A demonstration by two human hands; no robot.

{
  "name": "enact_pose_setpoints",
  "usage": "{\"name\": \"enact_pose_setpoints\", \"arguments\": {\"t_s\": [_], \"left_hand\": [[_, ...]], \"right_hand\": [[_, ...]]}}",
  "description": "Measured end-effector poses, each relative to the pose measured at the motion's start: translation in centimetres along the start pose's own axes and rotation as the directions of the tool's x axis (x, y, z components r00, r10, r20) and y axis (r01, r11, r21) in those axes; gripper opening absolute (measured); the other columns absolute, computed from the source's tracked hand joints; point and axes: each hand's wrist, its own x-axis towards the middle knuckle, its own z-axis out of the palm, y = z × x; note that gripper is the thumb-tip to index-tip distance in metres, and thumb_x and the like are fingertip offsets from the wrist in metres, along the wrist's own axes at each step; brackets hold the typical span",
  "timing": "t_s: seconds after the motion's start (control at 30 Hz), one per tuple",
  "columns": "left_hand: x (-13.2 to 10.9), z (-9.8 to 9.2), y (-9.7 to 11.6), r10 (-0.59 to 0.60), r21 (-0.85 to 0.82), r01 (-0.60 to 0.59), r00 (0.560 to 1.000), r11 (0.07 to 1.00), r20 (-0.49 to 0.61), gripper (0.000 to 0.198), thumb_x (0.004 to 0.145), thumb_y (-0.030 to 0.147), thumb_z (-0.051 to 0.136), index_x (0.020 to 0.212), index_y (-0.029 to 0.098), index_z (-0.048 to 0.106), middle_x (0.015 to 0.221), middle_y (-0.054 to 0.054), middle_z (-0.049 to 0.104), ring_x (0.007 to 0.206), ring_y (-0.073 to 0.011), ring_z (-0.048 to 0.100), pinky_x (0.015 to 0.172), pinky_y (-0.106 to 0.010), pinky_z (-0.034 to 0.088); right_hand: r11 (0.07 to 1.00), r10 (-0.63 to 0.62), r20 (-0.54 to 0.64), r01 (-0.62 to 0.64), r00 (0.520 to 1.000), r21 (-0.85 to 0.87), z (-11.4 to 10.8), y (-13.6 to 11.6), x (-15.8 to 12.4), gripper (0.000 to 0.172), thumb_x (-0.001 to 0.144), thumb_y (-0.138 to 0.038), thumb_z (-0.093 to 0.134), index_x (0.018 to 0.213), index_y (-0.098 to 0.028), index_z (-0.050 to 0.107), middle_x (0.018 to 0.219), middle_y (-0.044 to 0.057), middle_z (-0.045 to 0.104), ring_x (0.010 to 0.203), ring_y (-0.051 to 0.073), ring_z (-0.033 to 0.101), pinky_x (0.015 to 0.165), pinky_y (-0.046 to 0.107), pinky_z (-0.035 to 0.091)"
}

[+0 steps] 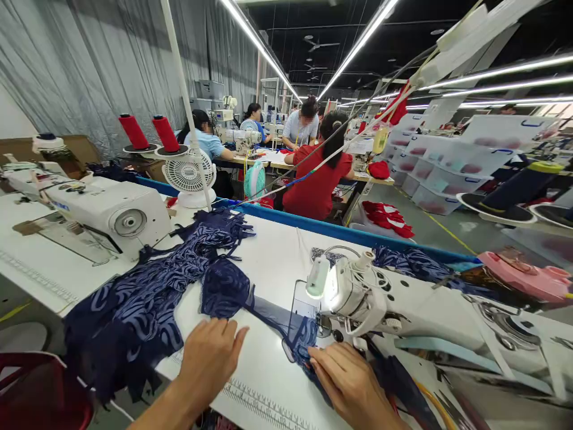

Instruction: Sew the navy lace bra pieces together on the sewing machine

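A navy bra (pixel 226 286) lies on the white table, its cup at the left and its patterned band running to the sewing machine (pixel 358 292). The band reaches under the lit machine head, by the presser foot. My right hand (pixel 347 382) is closed on the patterned fabric just in front of the needle area. My left hand (pixel 210 355) is at the lower edge of the cup, fingers curled under and thumb sticking out. Its fingertips are hidden, so what they grip, if anything, does not show. Left of the cup is a heap of navy patterned pieces (pixel 156 286).
Another sewing machine (pixel 107 209) stands at the left, near red thread cones (pixel 165 134) and a white fan (pixel 190 176). A blue edge strip (pixel 304 221) borders the table's far side. A pink object (pixel 523 275) lies at right. Several co-workers sit or stand beyond, near stacked clear bins (pixel 452 161).
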Motion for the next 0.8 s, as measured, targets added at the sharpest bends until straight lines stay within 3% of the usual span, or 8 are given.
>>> {"name": "enact_pose_setpoints", "arguments": {"t_s": [0.13,0.2,0.3,0.4,0.47,0.57,0.67,0.8], "left_hand": [[2.9,1.0,-3.7,-0.155,-0.154,0.178,0.976,0.972,0.152,0.015,0.09,0.03,0.056,0.091,0.018,0.064,0.091,-0.009,0.063,0.088,-0.0267,0.058,0.076,-0.038,0.042],[3.8,1.3,-5.5,-0.133,-0.241,0.187,0.966,0.952,0.223,0.01,0.087,0.025,0.056,0.084,0.019,0.063,0.092,-0.007,0.063,0.09,-0.0253,0.058,0.08,-0.039,0.042],[4.4,1.2,-7.2,-0.092,-0.331,0.169,0.968,0.929,0.235,0.019,0.093,0.025,0.045,0.082,0.021,0.06,0.09,-0.003,0.063,0.087,-0.0202,0.059,0.08,-0.035,0.043],[4.4,1.0,-7.6,-0.018,-0.426,0.126,0.968,0.896,0.249,0.014,0.086,0.032,0.056,0.095,0.022,0.061,0.099,-0.003,0.064,0.094,-0.0208,0.058,0.083,-0.035,0.043],[4.6,1.0,-7.7,0.021,-0.474,0.111,0.964,0.874,0.266,0.01,0.08,0.028,0.061,0.086,0.021,0.062,0.094,-0.002,0.064,0.091,-0.0217,0.059,0.082,-0.035,0.042],[5.3,0.6,-8.5,-0.022,-0.515,0.16,0.965,0.842,0.263,0.017,0.087,0.023,0.046,0.075,0.019,0.058,0.08,-0.003,0.062,0.078,-0.0196,0.059,0.074,-0.032,0.043],[5.8,-0.2,-9.0,-0.048,-0.578,0.178,0.971,0.796,0.233,0.024,0.094,0.029,0.037,0.088,0.019,0.058,0.087,-0.003,0.062,0.081,-0.0188,0.059,0.071,-0.029,0.044],[5.2,0.4,-7.6,0.036,-0.653,0.132,0.971,0.746,0.237,0.018,0.076,0.037,0.065,0.079,0.021,0.06,0.092,-0.003,0.063,0.088,-0.0217,0.059,0.082,-0.034,0.046]], "right_hand": [[1.0,-0.023,0.016,0.023,1.0,0.016,0.5,-1.6,1.3,0.021,0.098,-0.016,0.042,0.098,-0.02,0.063,0.07,0.003,0.058,0.063,0.017,0.054,0.058,0.03,0.04],[0.999,-0.032,0.023,0.032,0.999,0.025,0.9,-2.3,1.7,0.022,0.098,-0.016,0.041,0.097,-0.02,0.063,0.069,0.002,0.057,0.062,0.017,0.053,0.058,0.03,0.039],[0.998,-0.045,0.038,0.043,0.998,0.051,1.5,-2.9,2.1,0.021,0.098,-0.016,0.042,0.098,-0.02,0.063,0.069,0.002,0.057,0.062,0.016,0.053,0.058,0.029,0.037],[0.995,-0.022,0.062,0.016,0.998,0.096,1.9,-3.4,2.8,0.021,0.099,-0.017,0.043,0.099,-0.021,0.063,0.07,0.002,0.057,0.062,0.015,0.053,0.058,0.028,0.036],[0.992,-0.009,0.064,0.001,0.998,0.128,2.2,-3.8,3.6,0.021,0.099,-0.019,0.043,0.097,-0.021,0.064,0.069,0.001,0.058,0.061,0.015,0.053,0.058,0.027,0.035],[0.979,-0.015,0.053,0.003,0.998,0.205,2.7,-4.4,4.9,0.024,0.099,-0.021,0.042,0.093,-0.02,0.065,0.067,0.001,0.059,0.061,0.014,0.054,0.059,0.027,0.036],[0.938,0.042,0.086,-0.069,0.995,0.341,3.3,-4.8,6.4,0.027,0.1,-0.024,0.042,0.089,-0.019,0.067,0.067,0.0,0.061,0.06,0.013,0.055,0.059,0.025,0.038],[0.88,0.153,0.162,-0.209,0.975,0.426,4.1,-5.1,8.0,0.03,0.099,-0.027,0.044,0.083,-0.019,0.068,0.064,-0.002,0.06,0.057,0.011,0.052,0.054,0.023,0.036]]}}
